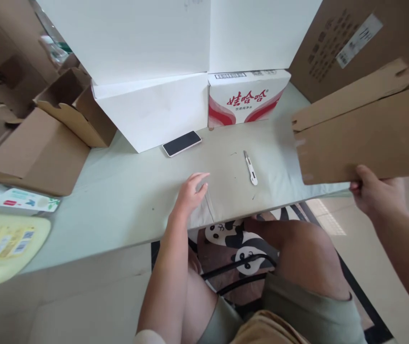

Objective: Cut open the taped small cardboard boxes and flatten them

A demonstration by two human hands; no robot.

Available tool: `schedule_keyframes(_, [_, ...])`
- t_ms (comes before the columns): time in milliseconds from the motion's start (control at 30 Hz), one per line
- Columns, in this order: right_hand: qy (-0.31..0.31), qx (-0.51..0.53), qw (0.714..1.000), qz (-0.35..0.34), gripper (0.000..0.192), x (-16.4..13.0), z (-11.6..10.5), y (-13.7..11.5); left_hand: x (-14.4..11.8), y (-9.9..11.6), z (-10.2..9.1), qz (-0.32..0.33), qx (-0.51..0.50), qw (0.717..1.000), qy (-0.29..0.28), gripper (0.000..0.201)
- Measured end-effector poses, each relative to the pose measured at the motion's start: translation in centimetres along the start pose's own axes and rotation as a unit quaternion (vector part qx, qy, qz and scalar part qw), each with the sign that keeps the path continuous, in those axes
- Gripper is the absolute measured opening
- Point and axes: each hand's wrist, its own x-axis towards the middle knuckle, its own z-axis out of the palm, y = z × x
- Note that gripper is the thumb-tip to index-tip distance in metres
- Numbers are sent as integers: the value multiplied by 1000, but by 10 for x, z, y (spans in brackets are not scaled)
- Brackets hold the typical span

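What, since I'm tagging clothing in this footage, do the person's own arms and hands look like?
The left hand and right hand are ungloved, with no ring, watch or bracelet visible. Both forearms are bare, without visible markings. A pale, off-white sleeve edge shows on the left arm; no sleeve shows on the right.

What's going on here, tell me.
A seated person's right hand grips a brown cardboard piece by its lower edge, at the right side of the table. The left hand is empty, near the table's front edge; whether it touches the surface is hard to tell. A white utility knife lies between the hands, and a phone lies in front of the white boxes.
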Motion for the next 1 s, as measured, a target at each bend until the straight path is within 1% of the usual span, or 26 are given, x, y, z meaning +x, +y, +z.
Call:
schedule_keyframes(33, [45,6,999,-5,21,14,14,-9,0,-1,0,-1,0,1000,0,35])
schedule_keyframes(67, [69,15,997,-8,22,29,29,-18,1,-1,0,-3,1,1000,1,34])
schedule_keyframes(100, [67,21,997,-13,22,44,46,-27,1,-2,0,-6,2,1000,0,34])
schedule_keyframes(167, [40,28,999,-5,24,72,76,-41,3,-3,0,-11,3,1000,5,31])
schedule_keyframes(200, [14,20,1000,10,23,83,89,-45,3,-4,1,-13,2,1000,9,31])
schedule_keyframes(267, [-41,-18,998,42,19,92,108,-44,5,-6,1,-9,-3,1000,17,31])
schedule_keyframes(300, [-68,-38,995,54,17,90,114,-40,6,-7,1,-5,-7,1000,19,32])
schedule_keyframes(333, [-97,-59,992,58,17,84,119,-35,7,-8,1,-2,-11,1000,20,32])
schedule_keyframes(400, [-161,-98,981,46,19,64,126,-22,9,-7,0,2,-18,1000,22,32])
schedule_keyframes(500, [-264,-161,951,10,20,29,139,-8,7,-3,-3,0,-27,999,28,31])
schedule_keyframes(600, [-323,-190,927,-21,21,-1,157,-5,1,4,-7,-4,-38,999,25,31])
schedule_keyframes(700, [-378,-219,898,-58,21,-29,185,-11,-7,8,-13,-10,-54,998,27,32])
schedule_keyframes(767, [-418,-242,870,-96,23,-49,208,-18,-11,7,-20,-15,-71,996,53,31])
schedule_keyframes(833, [-454,-265,839,-143,25,-72,238,-26,-15,4,-28,-24,-88,992,92,30])
schedule_keyframes(933, [-492,-288,791,-222,24,-111,291,-40,-20,0,-41,-50,-120,979,158,28])
schedule_keyframes(1000, [-516,-288,759,-274,22,-140,330,-51,-25,-2,-50,-79,-156,965,198,29])
